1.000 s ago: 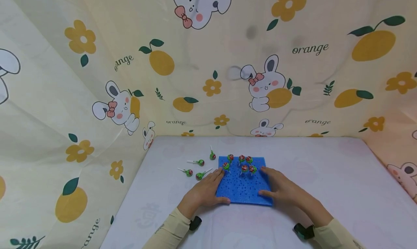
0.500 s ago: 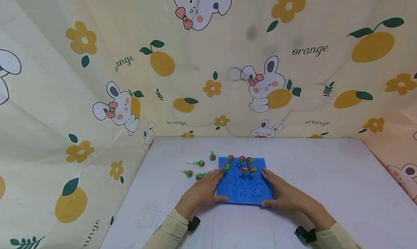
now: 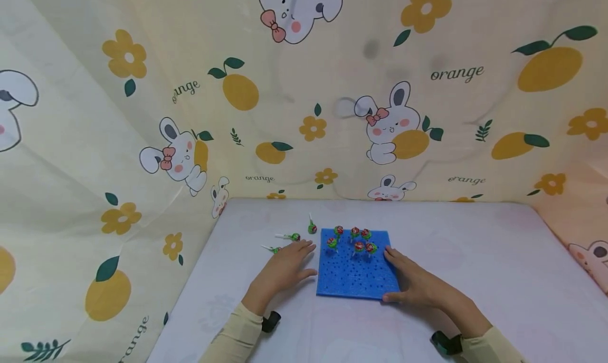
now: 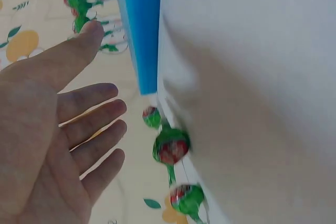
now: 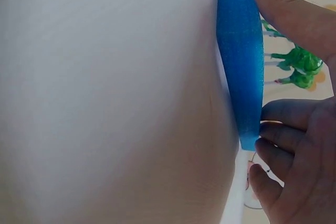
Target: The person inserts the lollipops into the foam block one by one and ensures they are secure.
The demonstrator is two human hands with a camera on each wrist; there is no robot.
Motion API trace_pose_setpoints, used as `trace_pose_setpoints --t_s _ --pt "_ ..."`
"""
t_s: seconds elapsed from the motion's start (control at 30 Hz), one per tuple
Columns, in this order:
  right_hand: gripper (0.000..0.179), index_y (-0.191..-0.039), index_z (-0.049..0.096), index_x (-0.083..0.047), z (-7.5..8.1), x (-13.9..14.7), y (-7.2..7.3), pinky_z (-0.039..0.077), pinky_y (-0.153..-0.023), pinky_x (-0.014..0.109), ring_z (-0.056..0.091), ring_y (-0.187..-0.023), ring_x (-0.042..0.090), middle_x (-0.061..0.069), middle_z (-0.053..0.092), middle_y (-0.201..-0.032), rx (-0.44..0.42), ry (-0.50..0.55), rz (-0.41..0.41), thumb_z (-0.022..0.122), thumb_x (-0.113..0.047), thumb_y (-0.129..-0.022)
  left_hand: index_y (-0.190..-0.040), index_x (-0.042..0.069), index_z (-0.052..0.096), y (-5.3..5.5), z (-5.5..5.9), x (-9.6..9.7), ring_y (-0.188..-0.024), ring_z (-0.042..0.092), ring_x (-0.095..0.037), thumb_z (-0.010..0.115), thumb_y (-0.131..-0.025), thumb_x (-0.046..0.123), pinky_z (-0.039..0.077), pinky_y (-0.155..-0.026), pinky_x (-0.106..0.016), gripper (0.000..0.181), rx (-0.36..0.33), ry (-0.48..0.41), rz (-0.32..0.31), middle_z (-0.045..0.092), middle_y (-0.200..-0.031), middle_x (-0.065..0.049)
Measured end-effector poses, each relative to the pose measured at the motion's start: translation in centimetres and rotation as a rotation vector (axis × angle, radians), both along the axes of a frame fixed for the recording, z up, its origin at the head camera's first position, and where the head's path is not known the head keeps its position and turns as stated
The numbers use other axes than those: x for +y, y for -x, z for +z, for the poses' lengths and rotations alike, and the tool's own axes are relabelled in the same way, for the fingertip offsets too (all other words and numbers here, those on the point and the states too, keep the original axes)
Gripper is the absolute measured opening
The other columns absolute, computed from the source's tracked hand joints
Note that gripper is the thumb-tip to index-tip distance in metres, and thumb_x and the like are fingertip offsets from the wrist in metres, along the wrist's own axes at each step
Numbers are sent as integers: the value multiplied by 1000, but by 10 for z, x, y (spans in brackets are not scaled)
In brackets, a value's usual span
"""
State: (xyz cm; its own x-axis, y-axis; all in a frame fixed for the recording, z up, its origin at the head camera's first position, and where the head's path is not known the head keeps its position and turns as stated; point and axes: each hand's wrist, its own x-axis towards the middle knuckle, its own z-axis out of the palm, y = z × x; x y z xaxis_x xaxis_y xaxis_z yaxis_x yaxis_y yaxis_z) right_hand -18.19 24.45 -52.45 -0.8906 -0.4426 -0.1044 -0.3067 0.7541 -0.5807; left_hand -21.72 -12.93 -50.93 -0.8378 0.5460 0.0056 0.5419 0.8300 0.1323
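A blue foam board (image 3: 353,281) dotted with small holes lies on the table. Several lollipops (image 3: 358,247) in green and red wrappers stand upright by their sticks in its far half. My left hand (image 3: 283,268) is off the board's left side, fingers straight and spread, holding nothing in the left wrist view. Loose lollipops lie just past its fingers: one (image 3: 312,228) at the back, another (image 3: 293,237) nearer, and a third (image 3: 275,250) partly behind the hand. My right hand (image 3: 420,281) rests along the board's right edge, fingertips touching the side (image 5: 244,77) and thumb at the near corner.
The white tabletop (image 3: 484,257) extends to both sides of the board. A patterned cloth (image 3: 285,104) with rabbits and oranges hangs behind it and along the sides.
My left hand has let go of the board's left edge and shifted left toward the loose lollipops, covering one of them. The right thumb has slid outward to the board's near right corner.
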Motion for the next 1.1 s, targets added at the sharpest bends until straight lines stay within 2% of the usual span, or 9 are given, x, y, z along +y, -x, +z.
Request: trace_pose_setpoints --t_s 0.23,0.53,0.8,1.1 --pt "119 -168 30 -1 2 -1 -1 29 -121 75 19 -158 57 26 20 -176 -13 -11 -7 89 -60 -82 -153 14 60 6 6 -20 -144 56 -29 74 -102 45 48 -119 -50 61 -7 -114 67 60 -155 -7" --pt "119 -168 31 0 4 -1 -1 30 -121 75 20 -157 58 26 21 -175 -7 -9 -3 89 -59 -82 -143 12 67 10 9 -38 -135 63 -31 80 -99 38 52 -114 -51 53 15 -168 103 67 -144 -9" --pt "118 -167 33 0 3 0 -1 30 -121 75 20 -157 59 27 22 -175 3 -3 2 90 -58 -82 -133 14 72 13 4 -46 -126 66 -26 82 -97 37 55 -109 -47 44 -5 -132 132 70 -135 -5" --pt "118 -167 33 0 2 0 -1 30 -120 75 21 -156 59 27 23 -175 6 -5 4 89 -59 -82 -125 15 75 17 -3 -48 -117 68 -23 87 -94 33 57 -104 -46 38 13 -115 110 74 -125 -2"
